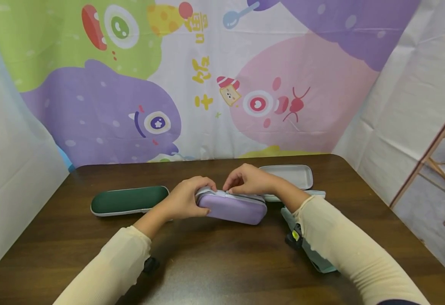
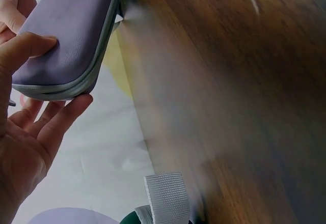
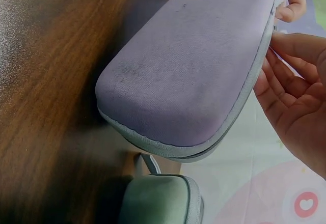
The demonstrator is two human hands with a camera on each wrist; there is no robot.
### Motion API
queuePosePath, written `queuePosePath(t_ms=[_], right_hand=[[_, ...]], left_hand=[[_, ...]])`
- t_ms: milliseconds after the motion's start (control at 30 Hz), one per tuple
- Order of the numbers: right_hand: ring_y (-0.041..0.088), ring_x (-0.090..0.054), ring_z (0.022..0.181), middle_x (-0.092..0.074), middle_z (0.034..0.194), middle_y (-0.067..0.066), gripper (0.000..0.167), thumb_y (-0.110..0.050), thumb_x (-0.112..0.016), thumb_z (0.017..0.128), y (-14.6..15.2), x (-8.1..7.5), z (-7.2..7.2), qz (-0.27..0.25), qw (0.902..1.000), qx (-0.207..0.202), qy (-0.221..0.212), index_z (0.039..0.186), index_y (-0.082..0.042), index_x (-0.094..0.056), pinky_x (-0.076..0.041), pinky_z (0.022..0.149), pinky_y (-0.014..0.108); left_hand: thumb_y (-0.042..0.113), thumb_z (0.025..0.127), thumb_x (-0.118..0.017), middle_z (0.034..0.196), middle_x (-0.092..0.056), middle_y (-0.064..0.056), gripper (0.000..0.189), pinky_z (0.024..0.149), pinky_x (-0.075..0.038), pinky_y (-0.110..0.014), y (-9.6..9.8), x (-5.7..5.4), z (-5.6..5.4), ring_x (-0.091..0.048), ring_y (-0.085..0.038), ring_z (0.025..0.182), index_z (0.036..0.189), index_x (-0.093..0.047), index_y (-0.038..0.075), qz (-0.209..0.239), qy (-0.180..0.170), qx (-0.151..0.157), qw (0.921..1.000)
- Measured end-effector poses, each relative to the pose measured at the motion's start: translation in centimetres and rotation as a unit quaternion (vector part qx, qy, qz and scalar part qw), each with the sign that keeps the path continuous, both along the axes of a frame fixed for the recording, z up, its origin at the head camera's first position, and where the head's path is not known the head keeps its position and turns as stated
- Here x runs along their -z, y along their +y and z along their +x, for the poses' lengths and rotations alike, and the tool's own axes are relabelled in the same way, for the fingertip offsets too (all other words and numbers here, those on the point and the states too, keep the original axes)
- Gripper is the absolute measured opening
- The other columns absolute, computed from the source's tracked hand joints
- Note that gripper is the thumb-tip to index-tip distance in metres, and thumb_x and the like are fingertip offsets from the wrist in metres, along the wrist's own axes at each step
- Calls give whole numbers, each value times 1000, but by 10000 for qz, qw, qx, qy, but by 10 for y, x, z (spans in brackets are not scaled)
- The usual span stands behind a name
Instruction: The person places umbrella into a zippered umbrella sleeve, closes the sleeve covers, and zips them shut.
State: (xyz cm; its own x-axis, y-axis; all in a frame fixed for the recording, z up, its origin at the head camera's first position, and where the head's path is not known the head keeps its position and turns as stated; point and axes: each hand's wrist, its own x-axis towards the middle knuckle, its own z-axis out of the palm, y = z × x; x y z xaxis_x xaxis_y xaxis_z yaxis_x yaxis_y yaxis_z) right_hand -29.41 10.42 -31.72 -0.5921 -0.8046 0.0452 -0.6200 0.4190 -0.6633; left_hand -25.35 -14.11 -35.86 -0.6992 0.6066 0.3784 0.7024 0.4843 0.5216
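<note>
A purple zip-up pencil case (image 1: 233, 208) with a grey zip edge is held on its side just above the table. My left hand (image 1: 186, 198) grips its left end; in the left wrist view the thumb presses the purple face and the fingers (image 2: 66, 119) support the other side. My right hand (image 1: 251, 181) pinches at the zip along the upper edge. In the right wrist view, its thumb and fingers (image 3: 293, 84) meet at the grey seam (image 3: 257, 71), and the zip pull itself is mostly hidden by them.
A dark green case (image 1: 129, 201) lies on the brown table (image 1: 207, 262) at left. Behind my right arm lies an open case with a grey inside (image 1: 289, 176). A pale green case (image 1: 318, 258) lies partly under the right forearm. A patterned cloth (image 1: 207, 135) hangs behind.
</note>
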Motion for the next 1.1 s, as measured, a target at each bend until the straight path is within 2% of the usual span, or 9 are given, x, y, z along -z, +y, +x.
queuePosePath(t_ms=[200,467,767,1100], right_hand=[[10,-64,74,-70,83,-2,7,-2,-69,88,0,0,-1,-74,9999,-40,63,90,-6,-74,-53,69,26],[9,-61,71,-69,80,-3,3,-7,-70,89,-2,0,-1,-131,9995,-186,225,89,-5,-72,-52,67,26],[8,-61,67,-69,75,-4,4,-7,-74,84,-5,-4,1,22,9994,-78,325,84,-3,-73,-51,64,25],[8,-63,66,-69,72,-5,8,-3,-75,83,-4,-6,6,75,9989,77,448,78,-9,-73,-52,62,24]], left_hand=[[6,63,-87,101,-62,2,50,78,-49,-36,-1,0,0,-56,-16,90,104,-62,16,46,-66,-37,10000],[5,63,-87,101,-63,2,49,77,-49,-35,-2,0,-1,-56,-17,90,104,-61,16,88,-169,-25,9998],[5,62,-87,99,-62,1,49,71,-49,-32,-2,3,0,-57,-17,86,101,-60,18,84,-305,-46,9995],[6,63,-87,99,-62,1,49,71,-49,-32,-2,4,1,-57,-16,85,101,-59,18,98,-286,-49,9995]])
